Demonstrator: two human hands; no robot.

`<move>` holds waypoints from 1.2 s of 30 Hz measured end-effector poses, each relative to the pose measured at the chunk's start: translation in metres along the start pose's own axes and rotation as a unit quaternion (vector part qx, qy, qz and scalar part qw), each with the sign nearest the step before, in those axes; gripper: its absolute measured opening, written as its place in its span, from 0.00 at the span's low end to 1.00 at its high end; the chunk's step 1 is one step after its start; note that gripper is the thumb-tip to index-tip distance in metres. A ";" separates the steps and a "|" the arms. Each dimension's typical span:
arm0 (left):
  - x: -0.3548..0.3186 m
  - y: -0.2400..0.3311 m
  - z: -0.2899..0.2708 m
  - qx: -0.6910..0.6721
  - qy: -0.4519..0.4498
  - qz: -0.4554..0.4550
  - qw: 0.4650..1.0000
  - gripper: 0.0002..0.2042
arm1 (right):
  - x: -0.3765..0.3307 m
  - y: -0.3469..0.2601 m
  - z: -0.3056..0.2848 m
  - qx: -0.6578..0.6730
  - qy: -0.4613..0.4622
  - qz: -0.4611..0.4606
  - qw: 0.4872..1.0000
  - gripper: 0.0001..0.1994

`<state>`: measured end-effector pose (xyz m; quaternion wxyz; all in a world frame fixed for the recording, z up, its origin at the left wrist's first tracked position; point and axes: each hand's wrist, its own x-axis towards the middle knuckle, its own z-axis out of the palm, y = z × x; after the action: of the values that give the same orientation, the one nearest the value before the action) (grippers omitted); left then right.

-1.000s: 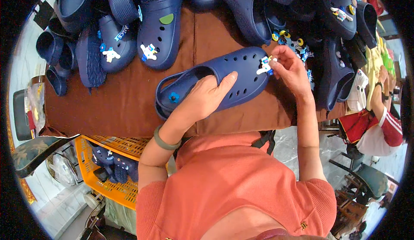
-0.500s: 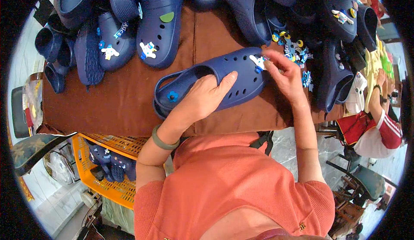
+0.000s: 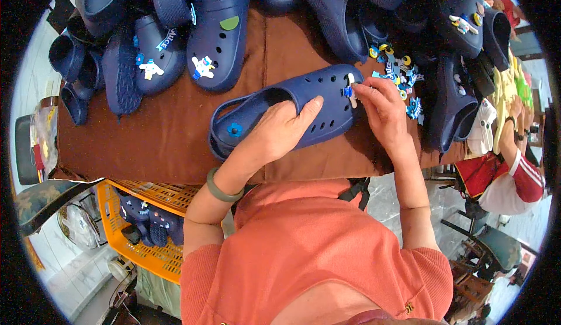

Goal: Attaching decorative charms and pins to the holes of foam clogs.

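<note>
A navy clog (image 3: pixel 324 100) lies on the brown cloth in front of me, its toe pointing right. My left hand (image 3: pixel 276 131) is closed on it, thumb on the upper and fingers reaching into the foot opening. At the toe, my right hand (image 3: pixel 384 110) pinches a white-and-blue figure-shaped shoe charm (image 3: pixel 350 92), which sits against the holed upper. Whether its stud is in a hole is hidden. A blue flower charm (image 3: pixel 235 130) shows inside the heel. Beside my right hand is a pile of loose charms (image 3: pixel 403 73), blue, white and yellow.
Several navy clogs (image 3: pixel 217 44) crowd the far side of the brown-covered table (image 3: pixel 158 138), some with charms fitted. More clogs sit stacked at the right (image 3: pixel 453 97). An orange crate (image 3: pixel 114 225) holding clogs stands below left. Another person (image 3: pixel 514 173) sits at the far right.
The charm at the toe has turned, its white part now more upright. My right hand has shifted slightly down, fingers still on it. My left hand and the clog stay almost still.
</note>
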<state>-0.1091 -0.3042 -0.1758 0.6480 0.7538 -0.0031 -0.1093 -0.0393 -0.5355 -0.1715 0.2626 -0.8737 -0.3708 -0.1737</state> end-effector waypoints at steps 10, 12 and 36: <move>-0.001 -0.002 0.000 -0.001 -0.005 -0.012 1.000 0.26 | 0.007 -0.006 -0.011 -0.121 -0.054 -0.059 0.989 0.16; -0.001 0.001 0.000 -0.002 -0.011 -0.008 1.000 0.26 | 0.006 -0.005 -0.013 -0.155 -0.076 -0.084 0.981 0.16; 0.004 -0.012 -0.002 -0.006 -0.016 -0.065 0.998 0.22 | 0.014 0.053 -0.016 0.227 0.071 0.235 0.942 0.08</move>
<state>-0.1063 -0.3012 -0.1877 0.6437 0.7469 0.0361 -0.1628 0.0078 -0.5681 -0.1696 0.5128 -0.8387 -0.1651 -0.0795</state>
